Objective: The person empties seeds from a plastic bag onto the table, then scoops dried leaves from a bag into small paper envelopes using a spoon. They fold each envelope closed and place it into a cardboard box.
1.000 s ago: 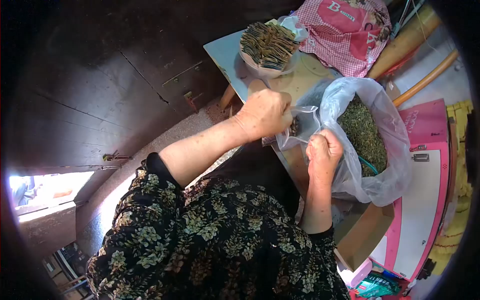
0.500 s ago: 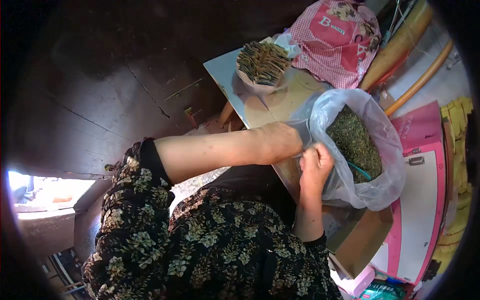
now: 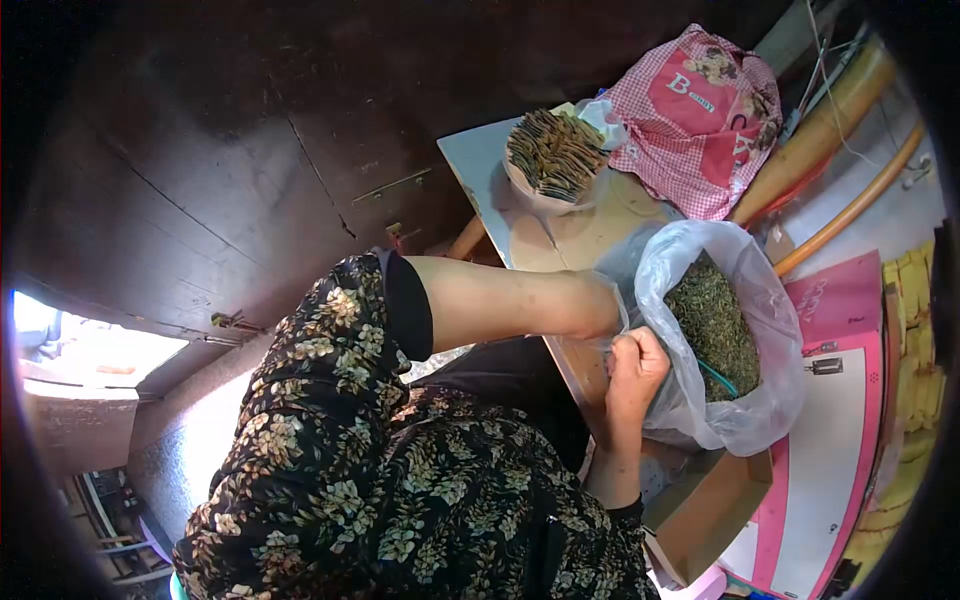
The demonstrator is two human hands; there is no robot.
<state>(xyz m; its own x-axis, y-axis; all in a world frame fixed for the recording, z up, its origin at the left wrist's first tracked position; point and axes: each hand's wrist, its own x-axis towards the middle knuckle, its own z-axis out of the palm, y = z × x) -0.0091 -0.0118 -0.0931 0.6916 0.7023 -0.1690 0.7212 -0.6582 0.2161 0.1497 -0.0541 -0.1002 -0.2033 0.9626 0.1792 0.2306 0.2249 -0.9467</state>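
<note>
A large translucent plastic bag stands with its mouth rolled outward, filled with dried, chopped green herb. A teal cord-like strip lies on the herb. My left hand reaches across to the bag's near side; thin clear plastic covers its far end and its fingers are hidden. Just below it, my right hand is closed in a fist, pinching the edge of that thin plastic beside the large bag's rim. Whether this plastic belongs to the large bag I cannot tell.
A white tub packed with upright brownish-green strips stands on the small table. Behind it lies a pink checked bag. An open cardboard box sits below the plastic bag. A pink-and-white cabinet and bamboo-like poles are at right.
My left hand has moved farther behind the thin plastic, which now covers its end. My right hand stays closed at the bag's edge. The whole view has shifted slightly.
</note>
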